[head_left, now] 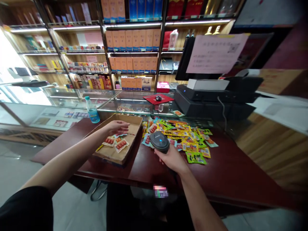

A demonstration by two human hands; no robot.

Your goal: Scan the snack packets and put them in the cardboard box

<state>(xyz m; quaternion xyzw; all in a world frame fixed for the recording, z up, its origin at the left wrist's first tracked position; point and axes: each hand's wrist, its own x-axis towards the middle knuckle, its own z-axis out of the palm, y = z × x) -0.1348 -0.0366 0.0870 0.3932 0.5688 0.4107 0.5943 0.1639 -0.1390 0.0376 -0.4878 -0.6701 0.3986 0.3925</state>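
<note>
My right hand (173, 158) grips a dark grey handheld barcode scanner (159, 141), its blue light lit, in front of a pile of small snack packets (190, 134) in yellow, green and light blue. Over a shallow cardboard tray (113, 157) is my left hand (118, 127), fingers stretched out to the right, and I see nothing held in it. Just below that hand lie a few clear-fronted packets of reddish sausage-like snacks (121, 145) in the tray. Part of the packet nearest my left fingers is hidden.
A bottle of blue liquid (93, 110) stands behind the tray. At the back right are a monitor with a pink paper sheet (215, 54) and a black cash drawer (207, 106). A mouse (158, 98) rests on a red mat (166, 100) on the glass counter.
</note>
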